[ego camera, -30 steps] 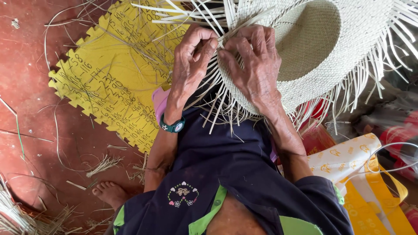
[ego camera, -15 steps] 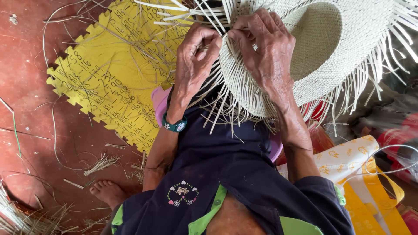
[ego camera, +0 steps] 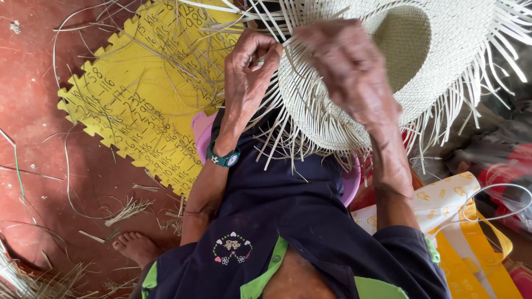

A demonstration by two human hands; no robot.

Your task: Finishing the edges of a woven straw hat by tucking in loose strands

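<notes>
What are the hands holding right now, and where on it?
A pale woven straw hat. The left hand pinches loose strands at its unfinished brim edge; the right hand rests blurred over the brim.

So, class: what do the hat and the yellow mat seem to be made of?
Hat: pale, matte plant-fibre strips, probably straw or palm, tightly plaited with loose ends fringing the brim. Yellow mat: likely foam, with a dull surface and interlocking toothed edges.

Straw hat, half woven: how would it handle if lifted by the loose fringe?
The straw hat is probably light: thin pale strips, openly woven. The loose strands droop and splay, so likely floppy, weak to pull on. The tightly woven crown keeps its bowl shape, probably stiffer. Both hands work the rim.
</notes>
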